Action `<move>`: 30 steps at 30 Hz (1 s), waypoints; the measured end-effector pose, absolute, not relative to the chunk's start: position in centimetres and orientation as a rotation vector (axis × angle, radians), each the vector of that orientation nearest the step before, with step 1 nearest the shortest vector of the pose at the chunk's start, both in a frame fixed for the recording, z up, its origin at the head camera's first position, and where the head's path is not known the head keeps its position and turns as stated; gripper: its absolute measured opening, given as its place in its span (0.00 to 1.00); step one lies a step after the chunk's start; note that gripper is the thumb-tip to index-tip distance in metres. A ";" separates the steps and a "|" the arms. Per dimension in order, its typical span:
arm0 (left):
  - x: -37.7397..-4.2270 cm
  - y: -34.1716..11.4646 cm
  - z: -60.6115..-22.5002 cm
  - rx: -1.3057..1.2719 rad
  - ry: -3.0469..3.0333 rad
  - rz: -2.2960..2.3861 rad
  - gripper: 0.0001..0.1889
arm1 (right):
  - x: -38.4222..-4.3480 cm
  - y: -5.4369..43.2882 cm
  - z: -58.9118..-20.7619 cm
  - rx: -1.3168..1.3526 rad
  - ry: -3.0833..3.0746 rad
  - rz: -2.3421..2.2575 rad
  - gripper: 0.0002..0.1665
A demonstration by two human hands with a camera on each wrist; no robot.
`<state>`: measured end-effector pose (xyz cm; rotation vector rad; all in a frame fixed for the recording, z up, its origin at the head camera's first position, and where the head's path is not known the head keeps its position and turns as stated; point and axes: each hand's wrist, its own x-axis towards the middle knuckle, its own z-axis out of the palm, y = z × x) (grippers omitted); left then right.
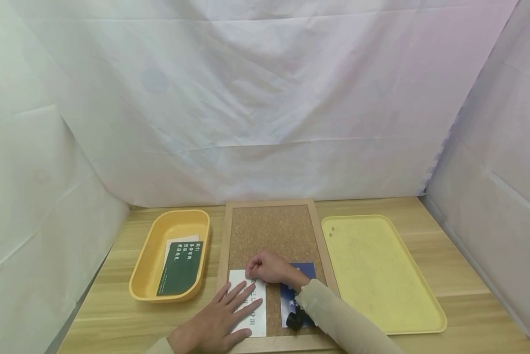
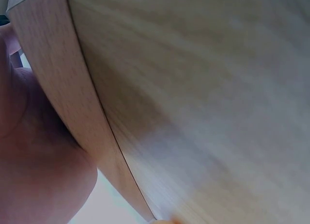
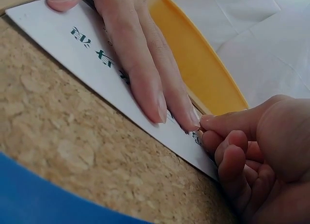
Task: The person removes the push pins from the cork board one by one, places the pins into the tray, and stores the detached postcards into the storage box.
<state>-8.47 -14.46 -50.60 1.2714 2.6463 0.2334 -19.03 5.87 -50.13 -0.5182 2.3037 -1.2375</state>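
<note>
A white card (image 1: 258,314) with dark lettering lies on the lower left of a framed cork board (image 1: 274,231). My left hand (image 1: 225,314) presses it flat with spread, straight fingers. My right hand (image 1: 269,267) is at the card's far end, with thumb and index fingertips (image 3: 213,122) pinched together at its edge and the other fingers curled. Whatever small thing sits between those fingertips is hidden. Under my right forearm is a blue card (image 1: 288,305), partly covered by the sleeve. The left wrist view shows mostly the board's wooden frame (image 2: 58,59) and my palm.
An orange-yellow bin (image 1: 143,275) left of the board holds a dark green card (image 1: 181,270) with white lettering, over a paler card. To the right lies a flat yellow tray (image 1: 380,275) with a few tiny items near its far left corner. White cloth hangs behind the table.
</note>
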 end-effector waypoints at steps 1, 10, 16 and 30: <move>-8.5 -14.5 -50.6 1.275 2.648 0.235 0.31 | -19.0 5.9 -50.1 -0.518 2.302 -1.238 0.13; -8.6 -14.5 -50.6 1.281 2.644 0.253 0.31 | -18.9 5.8 -50.1 -0.535 2.302 -1.254 0.11; -8.6 -14.4 -50.6 1.263 2.627 0.257 0.31 | -19.0 5.9 -50.3 -0.542 2.305 -1.256 0.12; -8.6 -14.4 -50.5 1.248 2.622 0.267 0.31 | -18.9 5.9 -50.1 -0.529 2.299 -1.275 0.11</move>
